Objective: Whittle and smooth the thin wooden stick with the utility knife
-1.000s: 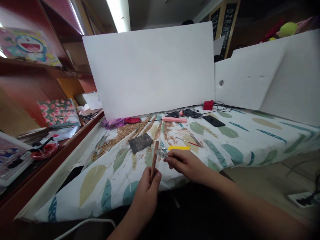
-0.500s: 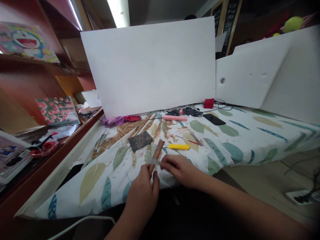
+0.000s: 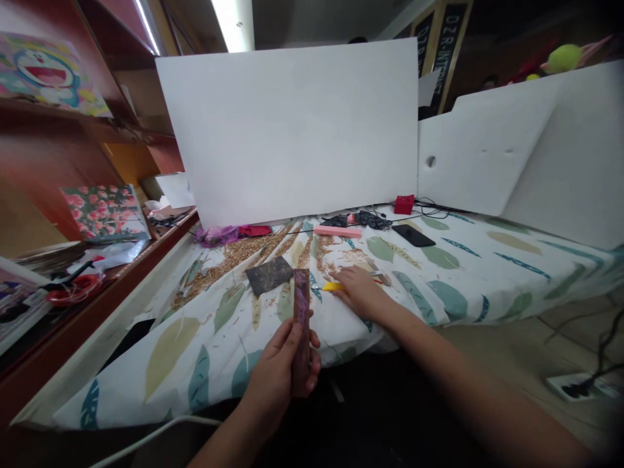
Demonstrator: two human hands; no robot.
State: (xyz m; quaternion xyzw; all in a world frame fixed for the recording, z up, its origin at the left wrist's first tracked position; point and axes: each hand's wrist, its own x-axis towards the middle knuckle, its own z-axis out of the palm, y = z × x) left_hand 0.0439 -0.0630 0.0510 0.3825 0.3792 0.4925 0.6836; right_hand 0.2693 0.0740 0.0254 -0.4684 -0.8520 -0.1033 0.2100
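My left hand (image 3: 277,369) is wrapped round a strip of reddish-brown wood (image 3: 301,296), its broad face with purplish patches turned up. The strip points away from me, over the front edge of the table. To its right, my right hand (image 3: 364,294) lies over a yellow utility knife (image 3: 332,286) on the cloth, fingers closed about its handle. Only the knife's front end shows, blade pointing left; the rest is under the hand. A dark flat sheet (image 3: 269,275) lies just beyond the wood. Behind my right hand, a slim tool (image 3: 383,279) is partly hidden.
Wood shavings (image 3: 229,260) are strewn over the leaf-print cloth (image 3: 175,351). Farther back lie a pink bar (image 3: 337,231), a black phone-like slab (image 3: 413,235), a small red box (image 3: 403,205) and cables. A white board (image 3: 292,136) stands behind.
My right hand has moved away from the wood, forward and right, onto the utility knife. My left hand has turned the wood strip more upright in view, showing its broad face.
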